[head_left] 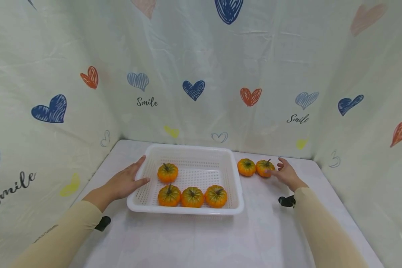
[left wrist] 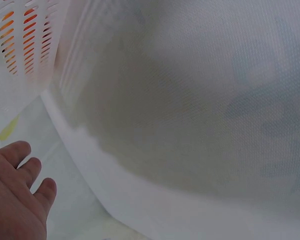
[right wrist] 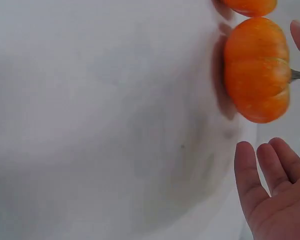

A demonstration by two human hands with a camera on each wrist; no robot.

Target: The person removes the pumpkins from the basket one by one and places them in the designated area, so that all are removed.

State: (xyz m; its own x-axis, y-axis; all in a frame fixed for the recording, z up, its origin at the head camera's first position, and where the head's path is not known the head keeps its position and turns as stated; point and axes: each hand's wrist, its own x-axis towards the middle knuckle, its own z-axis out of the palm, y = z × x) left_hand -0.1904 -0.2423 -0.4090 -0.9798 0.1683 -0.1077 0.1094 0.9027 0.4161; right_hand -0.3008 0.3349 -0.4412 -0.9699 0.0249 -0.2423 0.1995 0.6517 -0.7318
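My left hand lies along the left rim of a white plastic basket, fingers extended over the edge. In the left wrist view the same hand shows spread fingers beside the slotted basket wall. Several small orange pumpkins with green tops sit inside, one pumpkin behind a front row with a pumpkin in its middle. My right hand reaches toward the outer pumpkin on the table. In the right wrist view, its loosely spread fingers surround that pumpkin without gripping it.
Another pumpkin stands between the basket's right side and the outer pumpkin. A white cloth covers the table. Curtains printed with hearts and "Smile" rise at the back and both sides.
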